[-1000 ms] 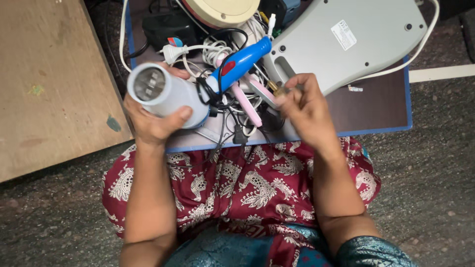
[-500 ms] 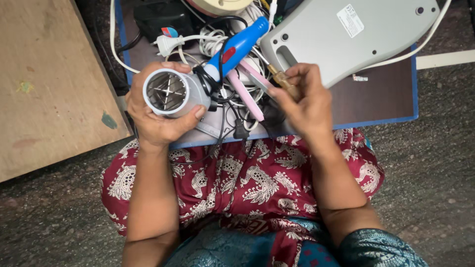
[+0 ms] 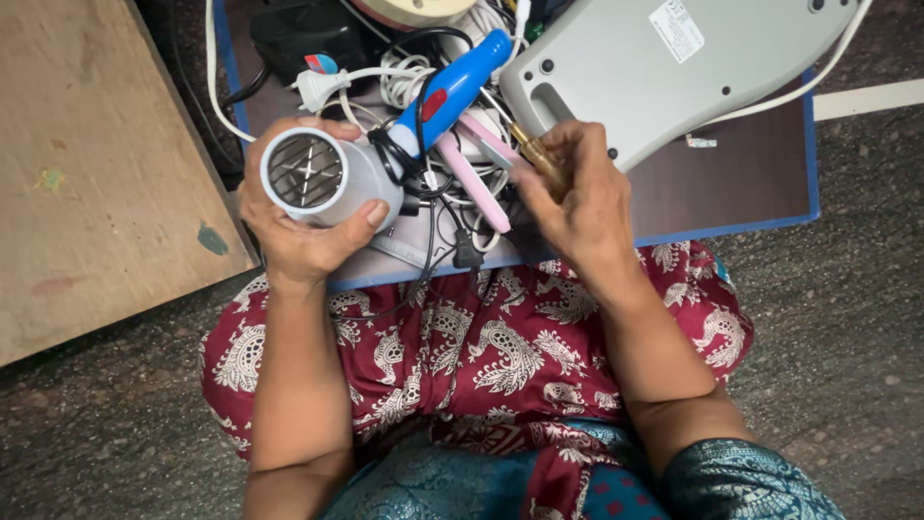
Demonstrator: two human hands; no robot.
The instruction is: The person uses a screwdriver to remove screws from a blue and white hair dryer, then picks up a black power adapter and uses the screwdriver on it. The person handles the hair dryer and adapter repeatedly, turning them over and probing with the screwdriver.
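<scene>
My left hand (image 3: 300, 231) grips a white hair dryer (image 3: 322, 178) by its barrel, the grilled round end turned up toward me. Its blue handle (image 3: 452, 89) points up and right, with a black cord (image 3: 423, 183) looped around it. My right hand (image 3: 577, 202) is closed around a small brass-coloured tool (image 3: 541, 159), its tip near the dryer's handle and a pink rod (image 3: 474, 183). Both hands hover over a dark board with a blue edge (image 3: 731, 183) lying across my lap.
A grey flat appliance base (image 3: 664, 72) lies upside down at the top right, with a white cable running off it. A white plug (image 3: 313, 89), white and black cables and a black box (image 3: 298, 34) crowd the board's top. A wooden panel (image 3: 96, 164) lies at left.
The left hand has rotated the hair dryer, so its grilled end now faces the camera more squarely. The right hand has shifted slightly toward the handle with the brass tool.
</scene>
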